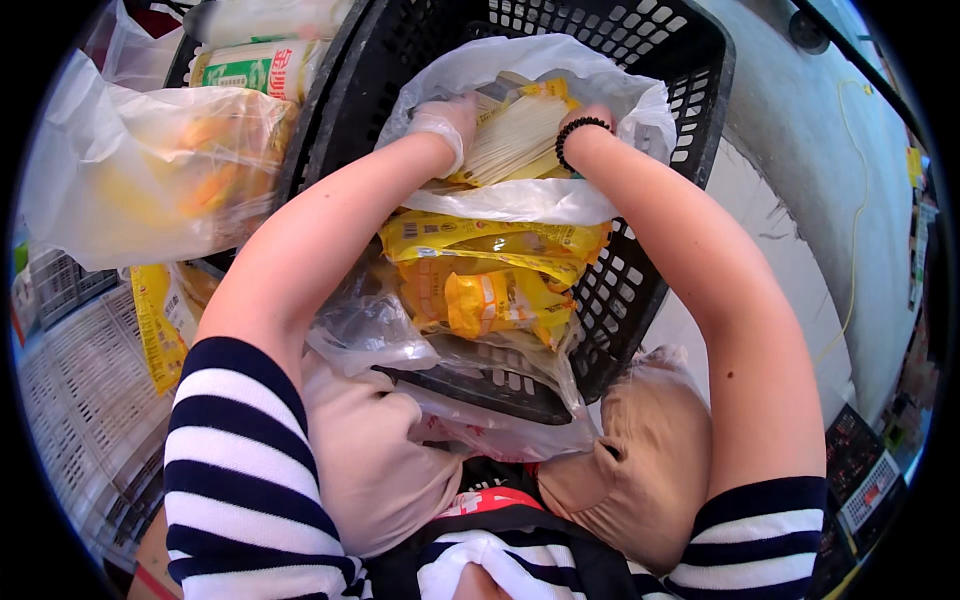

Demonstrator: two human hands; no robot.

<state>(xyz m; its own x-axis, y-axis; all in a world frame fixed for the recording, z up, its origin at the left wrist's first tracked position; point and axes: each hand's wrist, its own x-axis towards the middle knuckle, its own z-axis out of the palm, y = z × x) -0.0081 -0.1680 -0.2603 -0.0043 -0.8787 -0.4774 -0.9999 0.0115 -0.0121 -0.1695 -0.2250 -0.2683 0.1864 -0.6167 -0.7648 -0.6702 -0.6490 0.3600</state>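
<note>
A white plastic bag stands with its mouth spread inside a black slatted crate. In it lies a yellow packet of pale, thin, flat strips, which look like dried noodles. My left hand, in a thin clear glove, presses against the packet's left side with fingers bent inward. At the opposite side my right hand reaches down into the bag, a black beaded bracelet round its wrist; its fingers are hidden. Nearer me, a clear bag holds several yellow packets.
On the left, another dark crate carries a clear bag of yellow-orange packets and a green-and-white package. A white slatted crate and a yellow packet lie below. Pale floor runs along the right.
</note>
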